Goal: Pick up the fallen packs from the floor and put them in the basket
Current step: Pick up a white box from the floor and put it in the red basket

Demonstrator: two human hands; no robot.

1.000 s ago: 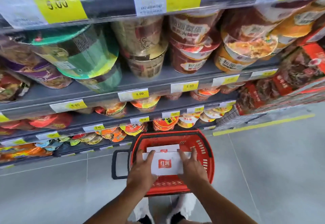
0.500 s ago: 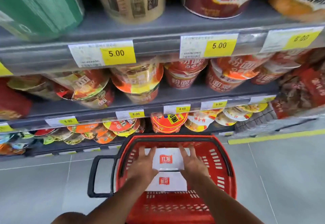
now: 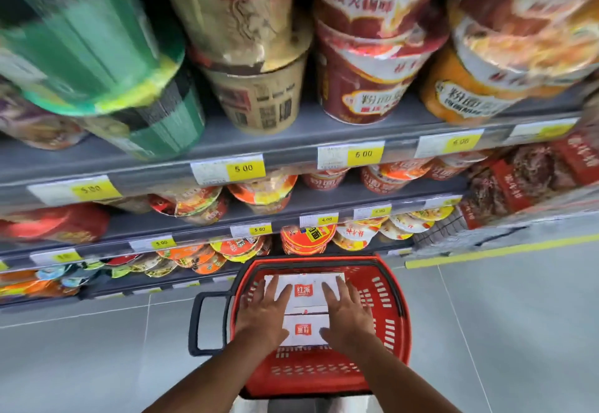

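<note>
Shelves of cup noodles (image 3: 363,88) are seen beyond and above the hands, with grey floor (image 3: 502,331) spread to either side. The red basket (image 3: 399,302) is set on that floor directly under the hands, its black handle (image 3: 198,325) out past the left hand.

Two white packs are laid inside it: the far pack (image 3: 304,279) under the fingertips and the near pack (image 3: 304,336) between the palms, edge to edge. Their long axes are run crosswise, from one hand to the other. The left hand (image 3: 263,313) is laid on their left ends and the right hand (image 3: 349,312) on their right ends, fingers straight and slightly spread, flat on the tops; nothing is pinched. Neither hand is nearer, so a release is judged to need only a lift of both palms.

A red label reading "红派" (image 3: 303,290) is shown on the far pack; the near pack's label appears turned round. Price tags (image 3: 243,169) reading "5.00" and "4.00" can be read on the shelf edges.
</note>
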